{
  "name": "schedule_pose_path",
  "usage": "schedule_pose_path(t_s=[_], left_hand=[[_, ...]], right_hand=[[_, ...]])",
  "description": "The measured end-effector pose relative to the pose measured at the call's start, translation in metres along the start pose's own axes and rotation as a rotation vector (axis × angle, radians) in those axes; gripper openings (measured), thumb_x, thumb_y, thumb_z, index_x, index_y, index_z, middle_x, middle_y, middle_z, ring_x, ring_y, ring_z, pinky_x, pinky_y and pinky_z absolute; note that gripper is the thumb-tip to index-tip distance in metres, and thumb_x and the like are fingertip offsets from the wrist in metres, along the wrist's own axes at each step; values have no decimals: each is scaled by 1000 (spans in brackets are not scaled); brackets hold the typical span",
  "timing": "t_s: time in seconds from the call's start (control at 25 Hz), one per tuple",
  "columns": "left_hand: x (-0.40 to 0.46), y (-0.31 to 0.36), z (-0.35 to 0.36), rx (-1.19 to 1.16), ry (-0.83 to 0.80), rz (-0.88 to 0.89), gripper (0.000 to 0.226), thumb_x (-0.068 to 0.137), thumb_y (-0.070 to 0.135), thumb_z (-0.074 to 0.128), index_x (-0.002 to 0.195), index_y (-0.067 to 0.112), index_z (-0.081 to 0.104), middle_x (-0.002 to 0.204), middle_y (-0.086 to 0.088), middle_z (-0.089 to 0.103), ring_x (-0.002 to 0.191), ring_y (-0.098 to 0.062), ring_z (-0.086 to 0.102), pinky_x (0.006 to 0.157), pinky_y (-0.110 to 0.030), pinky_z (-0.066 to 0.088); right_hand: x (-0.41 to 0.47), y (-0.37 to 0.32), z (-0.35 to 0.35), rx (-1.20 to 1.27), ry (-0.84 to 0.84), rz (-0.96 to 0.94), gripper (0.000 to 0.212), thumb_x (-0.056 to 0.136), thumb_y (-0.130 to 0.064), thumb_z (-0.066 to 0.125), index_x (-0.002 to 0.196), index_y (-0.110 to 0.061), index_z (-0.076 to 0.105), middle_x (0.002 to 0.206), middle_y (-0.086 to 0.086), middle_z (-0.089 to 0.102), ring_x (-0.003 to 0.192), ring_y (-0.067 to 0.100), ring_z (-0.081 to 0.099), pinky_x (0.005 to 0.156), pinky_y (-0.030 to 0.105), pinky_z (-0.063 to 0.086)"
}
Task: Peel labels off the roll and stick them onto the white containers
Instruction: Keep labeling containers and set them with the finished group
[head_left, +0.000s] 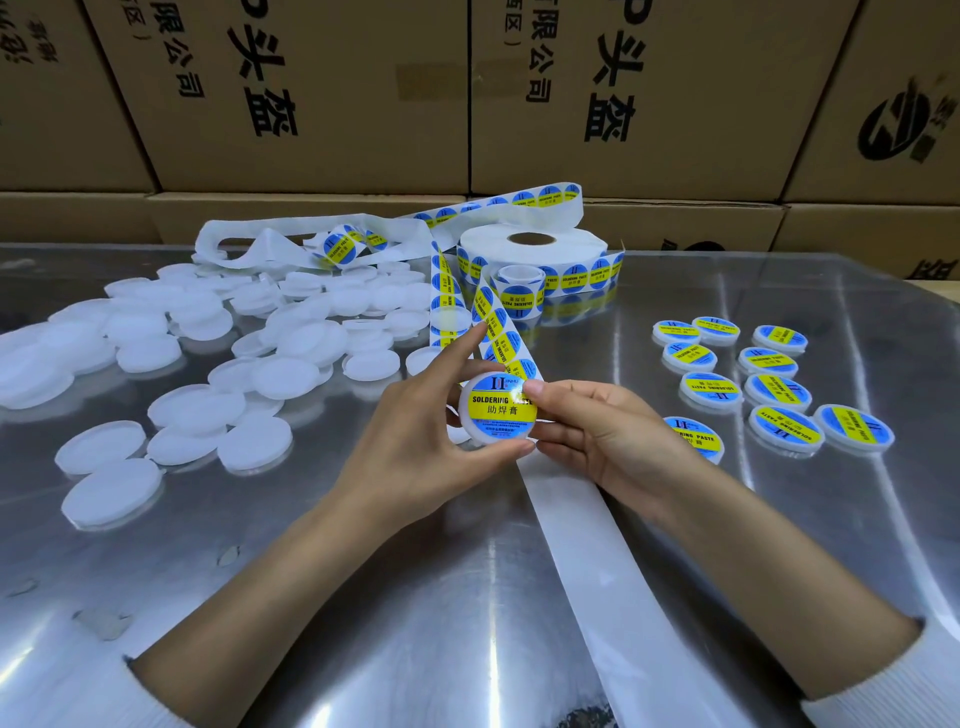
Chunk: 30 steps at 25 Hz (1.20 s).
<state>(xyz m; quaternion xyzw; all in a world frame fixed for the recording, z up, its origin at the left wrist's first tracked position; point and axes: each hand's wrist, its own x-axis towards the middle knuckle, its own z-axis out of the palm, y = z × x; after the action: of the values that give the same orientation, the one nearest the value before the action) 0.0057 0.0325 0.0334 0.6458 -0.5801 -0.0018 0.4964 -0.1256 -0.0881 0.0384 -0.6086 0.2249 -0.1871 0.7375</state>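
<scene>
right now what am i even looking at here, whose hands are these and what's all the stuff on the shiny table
This is one picture from a camera worn on a person's head, looking forward and down, so the two hands reaching in from the bottom are the wearer's own. There is no machine.

The left hand and the right hand together hold one small round white container above the table. A blue and yellow label reading "soldering paste" is on its top, and the right thumb presses on the label's edge.

On the metal table, the plain white containers wait in a loose pile on the left. The labelled containers lie in a group on the right. Behind the hands stands the label roll, and its backing strip runs from the roll toward the camera, under the hands. Cardboard boxes are stacked at the back.
</scene>
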Motion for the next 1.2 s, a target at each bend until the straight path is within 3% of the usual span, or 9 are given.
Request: schedule_pose_path(t_s=[0.16, 0.48, 0.68, 0.88, 1.04, 1.12, 1.2], left_hand=[[0, 2, 0, 4, 0, 4, 88, 64, 34, 85, 139, 30, 39, 109, 21, 64, 86, 7, 62, 76, -14, 49], [-1, 4, -1, -4, 16, -17, 87, 64, 36, 85, 139, 31, 41, 111, 20, 66, 86, 1, 64, 78, -19, 51], [0, 3, -1, -6, 22, -29, 88, 63, 37, 85, 139, 31, 41, 112, 18, 66, 83, 0, 64, 75, -15, 50], [0, 5, -1, -2, 28, -19, 88, 63, 36, 85, 139, 26, 42, 110, 19, 67, 79, 0, 64, 75, -20, 52], [-1, 8, -1, -12, 8, 20, 85, 63, 41, 83, 137, 26, 44, 111, 22, 65, 80, 3, 63, 77, -16, 50], [-3, 10, 2, -27, -48, 46, 85, 64, 35, 80, 139, 22, 43, 114, 18, 65, 91, 3, 64, 83, -22, 52], [-4, 11, 5, -54, -76, 33, 87, 64, 30, 83, 141, 20, 42, 114, 17, 65, 97, 6, 63, 85, -21, 51]], right_hand=[[1, 1, 1, 9, 35, -5, 16, 77, -31, 68, 78, -15, 71, 91, 8, 75, 74, 9, 68, 72, 18, 52], [0, 0, 5, 3, 95, -53, 14, 79, -25, 69, 79, -11, 68, 87, 12, 74, 72, 11, 69, 74, 19, 54], [-2, -1, 12, -120, 209, -139, 12, 82, -16, 70, 73, -9, 65, 91, 29, 69, 79, 27, 65, 84, 40, 54], [-3, -4, 14, -115, 290, -171, 27, 76, -14, 75, 82, -12, 49, 73, 9, 68, 64, 21, 67, 74, 37, 56], [-6, -6, 15, -89, 60, -21, 55, 63, -45, 73, 104, -11, 61, 91, 8, 73, 75, 17, 68, 75, 28, 57], [-9, -1, 20, -195, -74, -10, 35, 72, -42, 71, 95, -15, 68, 82, 5, 71, 73, 11, 67, 73, 27, 57], [-9, 2, 23, -280, -54, -34, 19, 86, -36, 64, 84, -18, 69, 70, 2, 67, 63, 9, 65, 64, 24, 55]])
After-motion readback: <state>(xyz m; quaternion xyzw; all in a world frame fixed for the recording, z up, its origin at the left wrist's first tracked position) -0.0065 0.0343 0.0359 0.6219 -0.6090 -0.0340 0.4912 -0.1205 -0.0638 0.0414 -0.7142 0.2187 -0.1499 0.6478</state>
